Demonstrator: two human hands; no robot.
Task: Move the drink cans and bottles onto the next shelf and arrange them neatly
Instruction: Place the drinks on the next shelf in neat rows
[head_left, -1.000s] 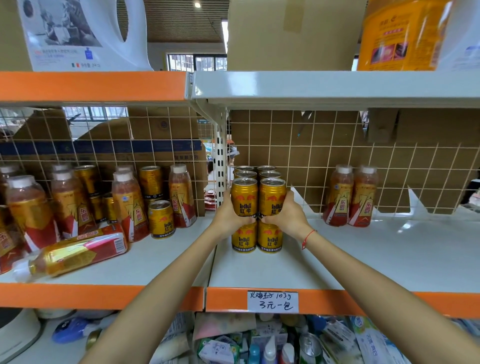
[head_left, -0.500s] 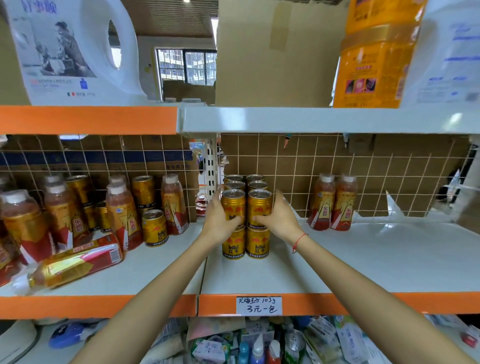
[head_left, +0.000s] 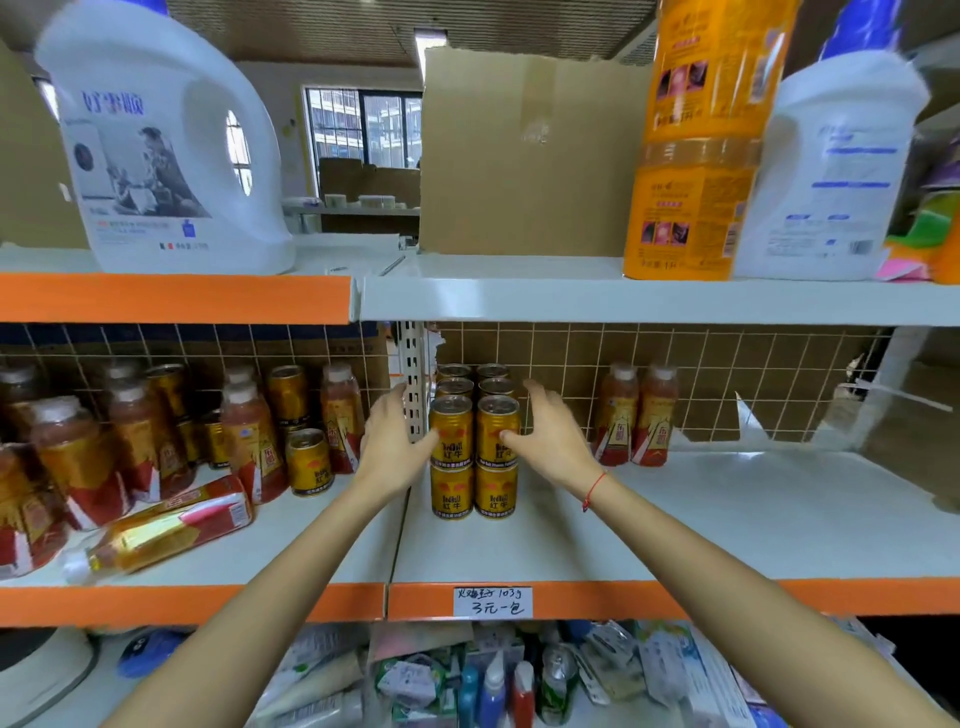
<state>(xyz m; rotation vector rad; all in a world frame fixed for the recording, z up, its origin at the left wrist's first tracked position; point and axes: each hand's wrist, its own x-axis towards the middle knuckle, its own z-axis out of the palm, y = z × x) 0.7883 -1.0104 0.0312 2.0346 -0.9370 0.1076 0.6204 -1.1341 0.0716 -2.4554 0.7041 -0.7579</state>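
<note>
We flank the stacked cans (head_left: 474, 447) at frame centre, left hand (head_left: 393, 447) and right hand (head_left: 545, 441) with fingers spread, thumbs touching; a nudge could topple the upper tier.

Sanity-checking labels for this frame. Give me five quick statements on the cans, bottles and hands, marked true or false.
1. The front gold Red Bull cans on the right shelf are stacked two high. True.
2. The left hand grips a bottle. False: its fingers are spread beside the can stack, thumb at the upper left can.
3. One drink bottle lies on its side on the left shelf. True.
4. The right shelf holds no bottles. False: two upright bottles stand by the back grid.
5. The right hand has a red string at its wrist. True.
</note>
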